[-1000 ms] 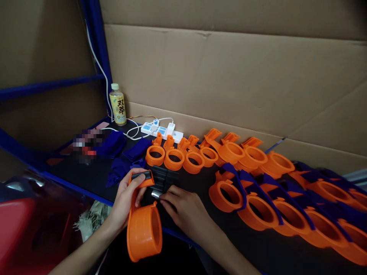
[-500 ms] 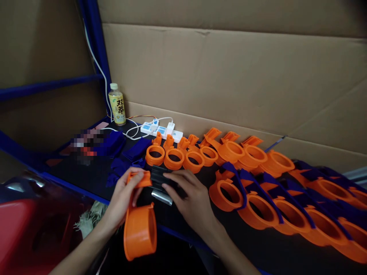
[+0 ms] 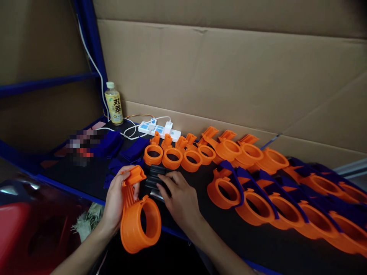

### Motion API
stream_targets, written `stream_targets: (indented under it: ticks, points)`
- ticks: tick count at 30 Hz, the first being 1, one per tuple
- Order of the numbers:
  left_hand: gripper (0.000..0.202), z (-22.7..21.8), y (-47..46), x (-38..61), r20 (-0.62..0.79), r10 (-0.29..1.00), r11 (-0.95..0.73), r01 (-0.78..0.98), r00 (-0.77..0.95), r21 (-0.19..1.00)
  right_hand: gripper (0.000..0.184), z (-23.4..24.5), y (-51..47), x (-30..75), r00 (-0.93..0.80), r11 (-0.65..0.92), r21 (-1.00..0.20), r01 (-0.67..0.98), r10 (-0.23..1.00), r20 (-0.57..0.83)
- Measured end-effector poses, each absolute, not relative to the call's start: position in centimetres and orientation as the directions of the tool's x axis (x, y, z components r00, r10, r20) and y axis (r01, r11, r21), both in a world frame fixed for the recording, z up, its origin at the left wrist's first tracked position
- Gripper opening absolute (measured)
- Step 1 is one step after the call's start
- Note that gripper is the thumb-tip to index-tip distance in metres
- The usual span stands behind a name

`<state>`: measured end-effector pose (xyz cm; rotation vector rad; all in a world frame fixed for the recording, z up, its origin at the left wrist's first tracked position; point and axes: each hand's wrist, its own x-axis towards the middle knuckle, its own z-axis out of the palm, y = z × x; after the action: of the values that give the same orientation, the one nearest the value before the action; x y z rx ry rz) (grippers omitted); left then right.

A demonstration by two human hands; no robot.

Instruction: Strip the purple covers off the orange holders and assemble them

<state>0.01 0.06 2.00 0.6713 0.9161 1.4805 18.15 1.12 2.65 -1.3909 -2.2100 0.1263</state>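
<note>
Your left grip (image 3: 116, 198) is clamped around the arm of an orange ring holder (image 3: 130, 231), which hangs off the front edge of the bench (image 3: 255, 246), its ring tilted towards you. Your right grip (image 3: 182, 196) has its fingertips on the black bars (image 3: 153, 179), near that edge; I cannot tell whether they pinch one. A silver piece (image 3: 157, 195) lies against the bars' near side.

Judging by the row of blue-banded rings (image 3: 279, 221) towards the bench's right end, those pieces look further along. The one you hold shows neither a band nor a bar in its end socket, so it seems unfinished.

Just beyond the bars, the small bare rings (image 3: 192, 168) crowd your reach, with larger bare rings (image 3: 228, 156) on their right, towards the back edge. Blue pieces (image 3: 133, 149) lie past your left wrist. A power strip (image 3: 158, 131) runs along the back edge; a bottle (image 3: 114, 105) stands upright at the back left corner.
</note>
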Motion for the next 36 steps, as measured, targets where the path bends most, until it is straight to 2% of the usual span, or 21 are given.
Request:
stream_targets:
  ticks: [3,5,8,11,14,19,24,28,32,36]
  points:
    - [0.024,2.0,-0.1,0.4,-0.093,0.987,0.003,-0.558,-0.132,0.83,0.028,3.7,0.6,18.8,-0.301,0.467,-0.512,0.721,0.876,0.376]
    - [0.025,2.1,-0.3,0.9,-0.094,0.987,-0.002,-0.596,-0.13,0.803,0.03,5.1,-0.3,19.6,-0.331,0.459,-0.627,0.63,0.888,0.318]
    - [0.027,2.2,-0.8,2.0,-0.103,0.983,-0.018,-0.637,-0.152,0.771,0.054,7.4,-2.8,21.1,-0.438,0.45,-0.668,0.593,0.876,0.202]
    - [0.03,2.5,-1.4,3.0,-0.115,0.988,0.026,-0.636,-0.099,0.771,0.071,9.2,-5.5,22.5,-0.445,0.453,-0.598,0.661,0.879,0.175]
    - [0.037,3.0,-1.8,3.4,-0.075,0.997,0.058,-0.63,0.0,0.775,0.065,10.1,-6.8,24.5,-0.367,0.442,-0.508,0.739,0.897,0.247]
    - [0.033,3.0,-1.5,3.0,0.018,1.0,-0.022,-0.594,-0.013,0.804,0.057,11.3,-3.2,28.7,-0.206,0.354,-0.349,0.868,0.895,0.396]
    - [0.027,2.5,-1.4,2.9,-0.003,0.999,0.025,-0.563,0.04,0.826,0.065,11.6,4.2,31.1,-0.048,0.146,-0.183,0.972,0.891,0.451]
    - [0.024,2.4,-1.7,2.7,-0.01,0.997,0.053,-0.561,0.08,0.826,0.062,12.9,7.3,33.5,0.033,0.046,-0.14,0.989,0.856,0.517]
    - [0.02,2.3,-1.8,2.5,-0.019,0.992,0.086,-0.552,0.126,0.83,0.068,15.7,7.1,40.5,0.167,-0.167,-0.057,0.984,0.777,0.607]
    - [0.02,2.4,-1.9,2.6,-0.031,0.986,0.116,-0.547,0.162,0.829,0.073,17.2,6.7,50.7,0.257,-0.327,0.038,0.944,0.803,0.538]
